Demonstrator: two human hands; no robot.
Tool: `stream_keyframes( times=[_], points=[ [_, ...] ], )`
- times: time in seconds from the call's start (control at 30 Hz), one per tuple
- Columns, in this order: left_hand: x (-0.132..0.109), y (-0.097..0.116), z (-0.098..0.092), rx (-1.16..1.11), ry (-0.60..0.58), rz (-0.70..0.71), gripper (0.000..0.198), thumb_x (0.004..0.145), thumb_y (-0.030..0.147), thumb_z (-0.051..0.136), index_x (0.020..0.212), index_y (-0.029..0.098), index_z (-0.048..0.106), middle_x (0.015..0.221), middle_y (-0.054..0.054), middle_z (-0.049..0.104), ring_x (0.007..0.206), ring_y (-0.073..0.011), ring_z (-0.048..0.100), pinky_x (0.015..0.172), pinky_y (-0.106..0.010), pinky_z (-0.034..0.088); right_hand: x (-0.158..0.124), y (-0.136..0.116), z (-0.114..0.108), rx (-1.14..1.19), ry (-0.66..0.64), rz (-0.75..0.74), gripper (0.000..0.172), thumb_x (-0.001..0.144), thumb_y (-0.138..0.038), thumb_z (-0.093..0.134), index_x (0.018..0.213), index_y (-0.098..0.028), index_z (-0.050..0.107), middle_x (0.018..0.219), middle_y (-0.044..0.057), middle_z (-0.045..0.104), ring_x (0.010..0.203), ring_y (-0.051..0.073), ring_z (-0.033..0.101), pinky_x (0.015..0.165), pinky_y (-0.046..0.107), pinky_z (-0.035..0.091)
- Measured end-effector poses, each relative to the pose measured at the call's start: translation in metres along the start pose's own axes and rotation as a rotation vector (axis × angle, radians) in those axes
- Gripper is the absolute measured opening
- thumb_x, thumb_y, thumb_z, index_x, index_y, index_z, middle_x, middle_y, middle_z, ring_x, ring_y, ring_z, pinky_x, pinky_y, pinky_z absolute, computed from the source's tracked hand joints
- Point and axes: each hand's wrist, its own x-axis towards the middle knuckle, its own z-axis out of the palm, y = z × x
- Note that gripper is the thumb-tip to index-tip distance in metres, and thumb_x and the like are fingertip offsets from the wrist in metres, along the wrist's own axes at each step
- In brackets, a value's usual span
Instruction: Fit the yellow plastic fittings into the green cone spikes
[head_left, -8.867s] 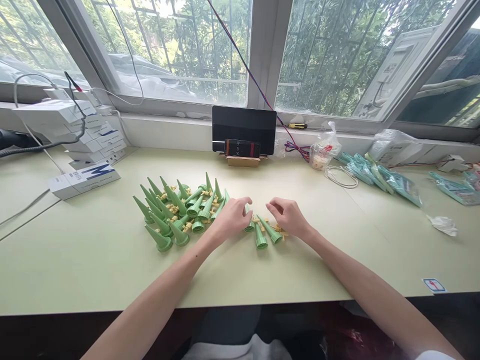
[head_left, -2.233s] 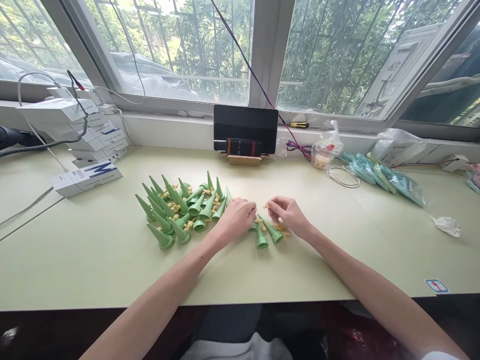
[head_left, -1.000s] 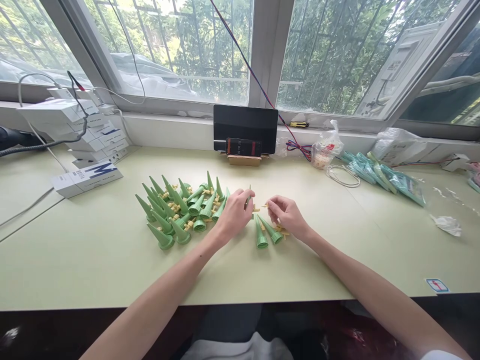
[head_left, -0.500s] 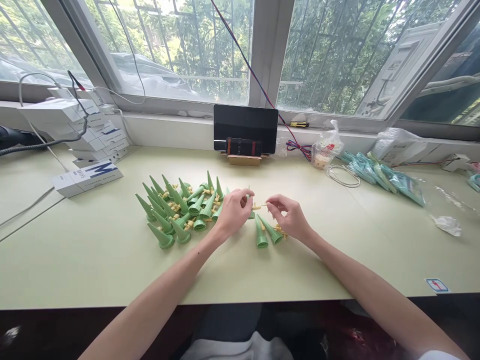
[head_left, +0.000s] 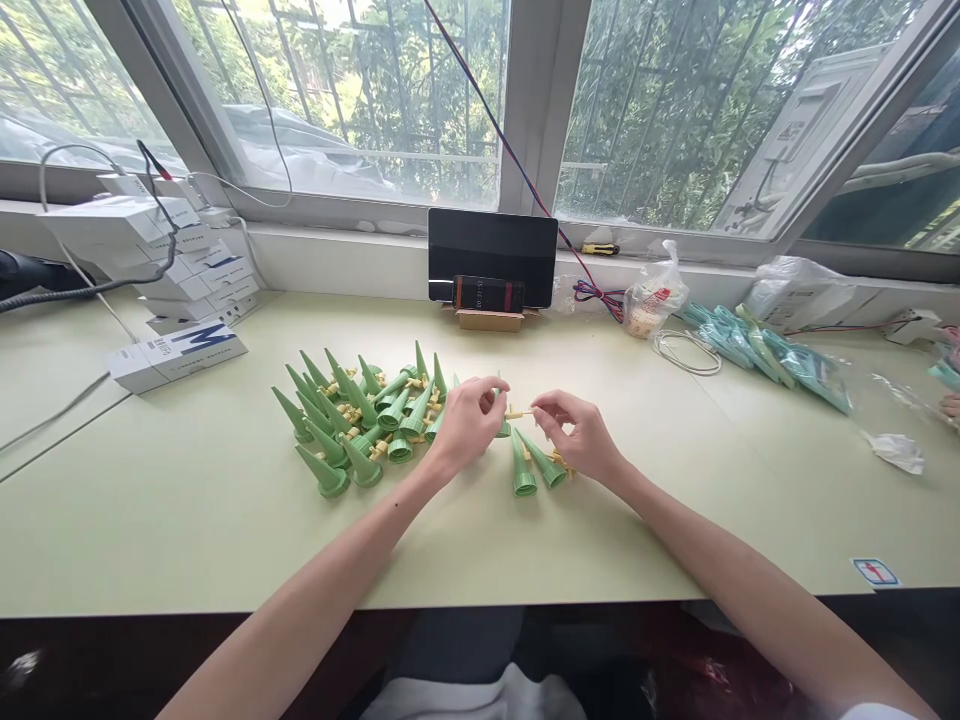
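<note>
My left hand (head_left: 472, 420) is closed in a pinch on a green cone-shaped nozzle (head_left: 503, 428), mostly hidden behind the fingers. Facing it, my right hand (head_left: 576, 430) pinches the thin end of a small yellow plastic piece (head_left: 517, 413), which points toward the left hand's nozzle. Whether the two parts touch is hard to see. Just below the hands lie two loose green nozzles (head_left: 524, 475), with small yellow pieces (head_left: 559, 460) beside them, partly under my right hand. Left of my left hand spreads a pile of green nozzles (head_left: 360, 400) mixed with yellow parts.
A black tablet (head_left: 491, 240) with a phone (head_left: 489, 294) before it stands at the sill. White boxes (head_left: 177, 357) are stacked at left. To the right are a plastic bag (head_left: 655, 293), a coiled cable (head_left: 686, 352), teal packets (head_left: 772, 350) and a crumpled tissue (head_left: 895, 452).
Both hands stay nearly still, with the yellow piece in about the same place. At the far right edge, something skin-toned, perhaps another person's fingers, has come into view.
</note>
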Motion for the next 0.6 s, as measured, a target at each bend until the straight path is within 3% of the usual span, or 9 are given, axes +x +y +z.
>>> stream_keyframes(
  times=[0.6],
  points=[
    [-0.0009, 0.0038, 0.0002, -0.108, -0.008, -0.035, 0.023, 0.085, 0.033, 0.053, 0.093, 0.018, 0.068, 0.063, 0.002, 0.053, 0.045, -0.0079, 0.045, 0.046, -0.021, 0.038, 0.0001, 0.0012, 0.0021, -0.007, -0.043, -0.045, 0.012, 0.093, -0.031, 0.055, 0.096, -0.02, 0.062, 0.09, 0.004, 0.066, 0.069, 0.013, 0.058, 0.058, 0.027, 0.05]
  ],
)
